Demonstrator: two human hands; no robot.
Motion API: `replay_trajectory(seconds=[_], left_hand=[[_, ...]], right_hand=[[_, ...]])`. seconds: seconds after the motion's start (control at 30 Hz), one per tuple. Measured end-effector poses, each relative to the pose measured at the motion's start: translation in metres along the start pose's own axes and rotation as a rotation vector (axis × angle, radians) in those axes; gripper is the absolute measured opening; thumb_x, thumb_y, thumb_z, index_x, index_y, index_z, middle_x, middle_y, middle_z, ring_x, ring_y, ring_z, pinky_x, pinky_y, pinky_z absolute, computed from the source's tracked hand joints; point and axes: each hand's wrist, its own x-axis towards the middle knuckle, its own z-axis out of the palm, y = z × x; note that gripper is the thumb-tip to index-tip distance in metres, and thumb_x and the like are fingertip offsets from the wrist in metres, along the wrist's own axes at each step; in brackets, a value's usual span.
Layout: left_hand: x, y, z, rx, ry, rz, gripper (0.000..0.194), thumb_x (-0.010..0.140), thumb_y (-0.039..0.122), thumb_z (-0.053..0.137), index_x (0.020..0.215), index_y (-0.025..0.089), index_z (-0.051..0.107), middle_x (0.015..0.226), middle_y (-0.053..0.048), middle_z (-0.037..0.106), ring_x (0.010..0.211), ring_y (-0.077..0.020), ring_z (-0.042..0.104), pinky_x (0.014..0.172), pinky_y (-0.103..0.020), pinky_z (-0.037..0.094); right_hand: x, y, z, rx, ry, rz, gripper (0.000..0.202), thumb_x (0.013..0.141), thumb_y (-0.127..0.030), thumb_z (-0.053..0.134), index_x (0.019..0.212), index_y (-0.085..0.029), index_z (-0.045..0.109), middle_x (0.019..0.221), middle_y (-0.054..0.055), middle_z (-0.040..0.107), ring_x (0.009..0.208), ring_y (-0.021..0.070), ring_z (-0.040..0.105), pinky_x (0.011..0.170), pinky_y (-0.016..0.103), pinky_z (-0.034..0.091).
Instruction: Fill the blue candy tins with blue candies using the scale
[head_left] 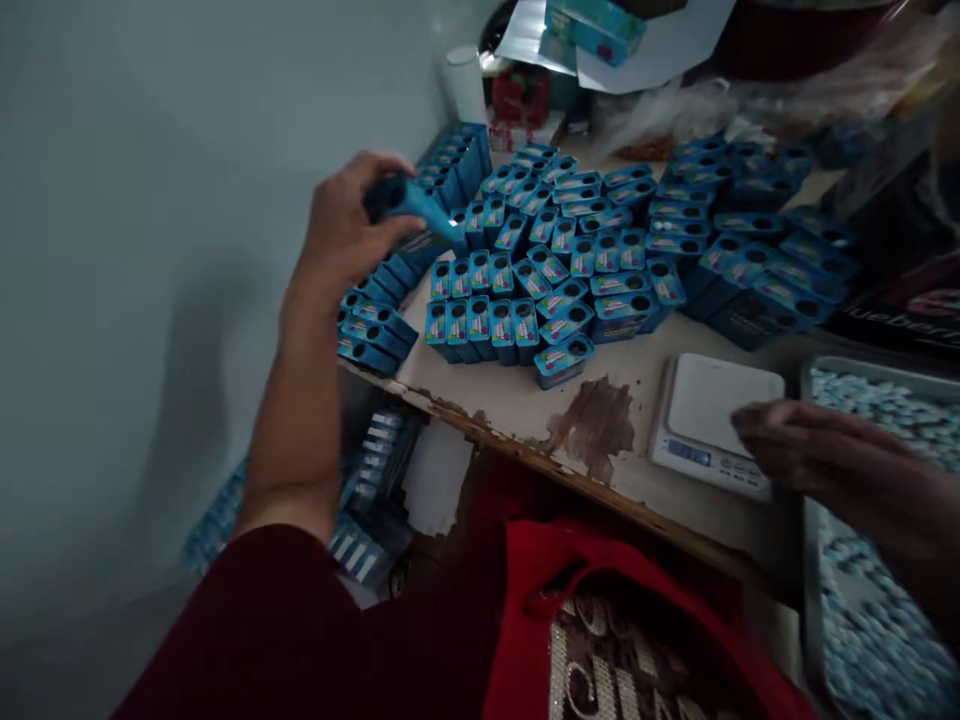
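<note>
Across the middle, a pale tabletop (487, 388) with a worn wooden near edge and a peeled brown patch. Near right, a metal tray (811, 590), partly behind the forearm. Over the left and far parts of the tabletop, ranks of slim blue printed boxes (527, 325), mostly upright, many touching side by side, with dark round spots on top, probably openings. Just left of the tray, a white digital scale (724, 395).

At the scale's right side, the right hand (832, 450), blurred, fingers drawn close; cannot tell whether touching the scale or pinched on something. At left, well apart from it, the left hand (352, 220), raised beside the ranks, thumb and fingers clamped on a single slim blue box (426, 208). Held tilted, with the dark end toward the hand and the blue end toward the right.

Judged light, with fairly stiff, thin walls; likely smooth, and easier to dent than to break. Best taken across the broad faces, thumb opposite fingers, clear of the round opening. In the crowded ranks, best gripped near the top.

Smallest, in the tray: many pale-blue pieces (877, 610), too blurred to identify; judged light and apt to scatter, best taken by fingertip.
</note>
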Motion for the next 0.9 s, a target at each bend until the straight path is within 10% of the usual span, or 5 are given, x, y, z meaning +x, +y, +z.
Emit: replay_trajectory(seconds=[0.2,0.37,0.53,0.67,0.9], left_hand=[[-0.018,-0.129,0.022,-0.293,-0.208,-0.098,0.08,0.072,0.094,0.104,0.122,0.034,0.089,0.12,0.008,0.088,0.112,-0.025,0.067,0.141,-0.06,0.053],[-0.033,-0.164,0.06,-0.296,-0.364,-0.067,0.083,0.055,0.099,0.102,0.104,0.032,0.09,0.093,0.002,0.081,0.101,-0.0308,0.067,0.13,-0.061,0.054],[-0.063,-0.151,0.07,0.031,-0.327,0.043,0.051,0.106,0.075,0.071,0.118,0.027,0.085,0.116,-0.003,0.084,0.125,-0.0344,0.07,0.135,-0.054,0.046],[-0.073,-0.137,0.063,0.122,-0.301,0.053,0.041,0.111,0.063,0.057,0.125,0.032,0.081,0.124,-0.001,0.084,0.125,-0.0322,0.071,0.131,-0.049,0.052],[-0.066,-0.124,0.06,0.02,-0.273,0.076,0.058,0.101,0.072,0.071,0.149,0.039,0.075,0.174,0.001,0.069,0.167,-0.0474,0.056,0.148,-0.073,0.033]], right_hand=[[0.081,-0.024,0.119,-0.338,-0.233,0.002,0.05,0.1,-0.078,0.083,0.093,-0.029,0.085,0.064,-0.002,0.044,0.055,0.0185,0.04,0.054,0.033,0.03],[0.117,-0.018,0.144,-1.353,-0.26,-0.147,0.024,0.109,-0.027,0.081,0.132,-0.028,0.087,0.089,0.008,0.081,0.083,0.0324,0.074,0.075,0.036,0.039],[0.111,-0.011,0.163,-1.766,-0.422,-0.078,0.031,0.123,-0.025,0.064,0.15,-0.023,0.079,0.106,0.016,0.09,0.095,0.0359,0.083,0.07,0.037,0.029],[0.086,-0.029,0.149,-1.792,-0.335,0.005,0.032,0.126,-0.025,0.057,0.148,-0.026,0.08,0.11,0.013,0.091,0.097,0.0332,0.085,0.069,0.038,0.025],[0.012,-0.038,0.035,-1.631,0.243,0.077,0.029,0.117,-0.038,0.063,0.13,-0.028,0.087,0.096,0.011,0.088,0.082,0.0336,0.079,0.072,0.037,0.033]])
